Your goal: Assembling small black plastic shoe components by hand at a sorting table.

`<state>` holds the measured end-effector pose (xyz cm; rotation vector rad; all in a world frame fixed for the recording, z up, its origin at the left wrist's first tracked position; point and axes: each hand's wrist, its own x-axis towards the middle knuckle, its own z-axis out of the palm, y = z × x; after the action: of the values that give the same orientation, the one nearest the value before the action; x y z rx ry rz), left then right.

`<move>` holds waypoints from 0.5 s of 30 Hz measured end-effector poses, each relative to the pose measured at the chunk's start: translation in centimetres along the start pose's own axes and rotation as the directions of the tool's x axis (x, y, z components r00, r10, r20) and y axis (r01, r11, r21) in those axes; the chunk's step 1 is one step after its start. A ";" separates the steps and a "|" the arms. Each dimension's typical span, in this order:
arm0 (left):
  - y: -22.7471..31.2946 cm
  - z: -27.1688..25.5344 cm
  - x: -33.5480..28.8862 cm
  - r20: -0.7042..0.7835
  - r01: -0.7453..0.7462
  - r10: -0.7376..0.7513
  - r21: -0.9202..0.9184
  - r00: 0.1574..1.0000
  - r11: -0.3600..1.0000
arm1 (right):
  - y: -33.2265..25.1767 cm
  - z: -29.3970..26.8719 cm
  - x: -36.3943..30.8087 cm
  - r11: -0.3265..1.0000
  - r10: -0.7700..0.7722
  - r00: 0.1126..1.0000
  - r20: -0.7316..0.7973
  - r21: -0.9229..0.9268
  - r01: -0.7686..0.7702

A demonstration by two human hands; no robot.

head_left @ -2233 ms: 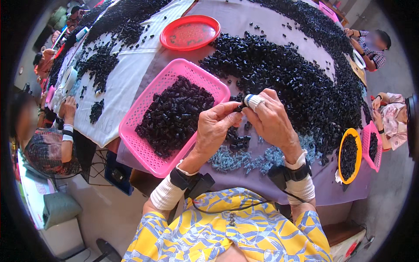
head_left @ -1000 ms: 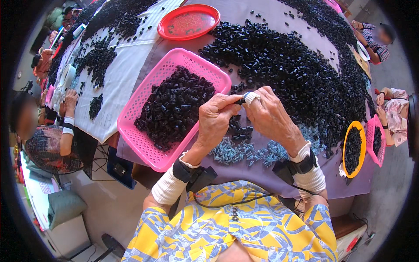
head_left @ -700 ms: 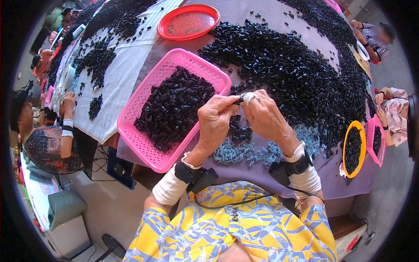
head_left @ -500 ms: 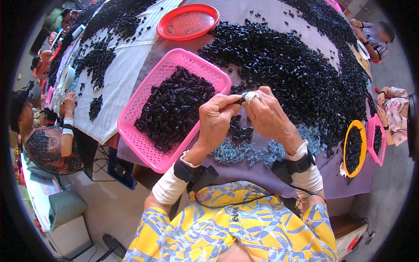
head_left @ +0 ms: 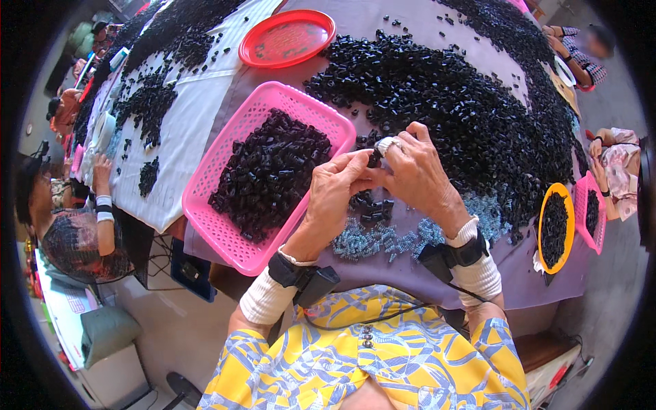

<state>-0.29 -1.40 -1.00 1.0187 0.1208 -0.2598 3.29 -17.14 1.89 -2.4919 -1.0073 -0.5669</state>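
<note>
**Small black part pinched between two bare hands over a crowded table**

A black part point(head_left: 374, 158) is held at the fingertips of the left hand point(head_left: 333, 195) and the right hand point(head_left: 420, 179), above the table and just beside the right rim of a pink basket point(head_left: 225, 242). Both hands are curled in a pinch; most of the part is hidden by fingers. It is judged to be light, stiff, a little slippery and not easily broken, best gripped by its sides. The table point(head_left: 372, 273) is covered with purple and white cloth and strewn with a glossy black heap point(head_left: 437, 89) and pale blue springs point(head_left: 369, 239). A red tray point(head_left: 287, 37) is set beyond the basket. Co-workers point(head_left: 85, 239) are seen at both sides of the room, above a grey floor point(head_left: 181, 328).
</note>
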 end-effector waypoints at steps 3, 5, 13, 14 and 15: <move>-0.1 -0.6 -0.1 0.066 0.060 -0.060 0.009 0.996 0.998 | 0.0 -0.3 0.0 0.998 0.008 1.000 0.017 0.059 -0.009; -0.1 -0.7 -0.1 0.106 0.084 -0.083 -0.001 0.991 0.996 | -0.1 -0.4 -0.1 0.996 0.016 0.999 0.040 0.086 -0.019; 0.2 -0.1 -0.3 0.118 0.084 -0.077 -0.058 0.990 0.995 | 0.1 -0.2 0.0 0.997 0.039 0.999 0.018 0.065 -0.041; 0.2 -0.1 -0.3 0.117 0.084 -0.076 -0.058 0.990 0.995 | 0.1 -0.3 0.1 0.997 0.039 0.999 0.018 0.066 -0.040; 0.1 -0.2 -0.3 0.114 0.087 -0.077 -0.085 0.990 0.993 | 0.1 -0.4 0.1 0.996 0.038 0.999 -0.004 0.085 -0.038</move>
<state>-0.53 -1.13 -0.94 0.9094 0.0736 -0.3824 3.37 -17.33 2.24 -2.4281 -0.9596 -0.5081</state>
